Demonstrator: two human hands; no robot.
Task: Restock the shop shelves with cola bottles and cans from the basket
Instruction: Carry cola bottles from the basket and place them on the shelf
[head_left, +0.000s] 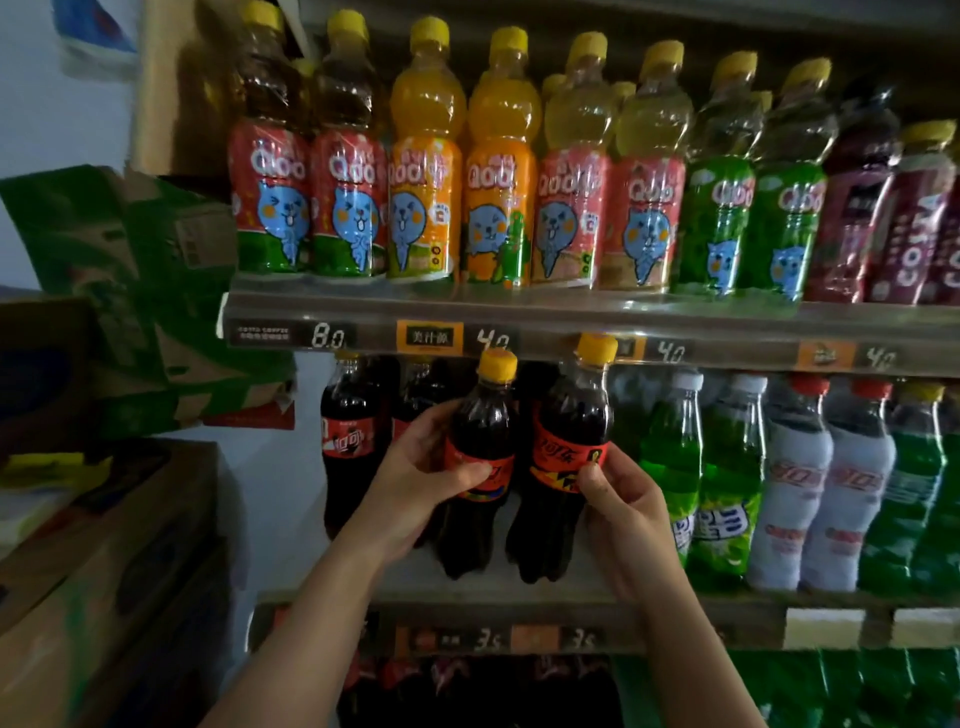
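Yellow-capped left cola bottle (484, 431): just below centre, towards 6 o'clock; upright, dark drink, orange-red label, held round the label band.
Right cola bottle (571, 415): just beside the first, at its 3 o'clock, top leaning slightly right; its yellow cap overlaps the price strip above.
Left hand (415, 483): I see it come up from 7 o'clock; fingers curl round the far side and the thumb lies across the front of the label, a full hold on the left cola bottle.
Right hand (623, 514): it comes up from 5 o'clock; thumb and fingertips pinch the lower right edge of the label on the right cola bottle.
Middle shelf (519, 590): both bottle bases sit low at its board; I cannot tell whether they rest on it or hang just above.
Red-label cola bottles (349, 431): at 9 o'clock of the held pair, further back on the same shelf.
Green soda bottles (675, 467): at 3 o'clock of the held pair, with white-label bottles (789, 493) beyond them.
Top shelf (519, 306): at 12 o'clock, carrying a row of juice bottles (498, 156) with yellow caps, packed side by side.
Price tags (493, 340): along the top shelf's edge, reading 8.0 and 4.0.
Cardboard boxes (104, 545): stacked at 8 o'clock; a green carton (130, 270) at 10 o'clock.
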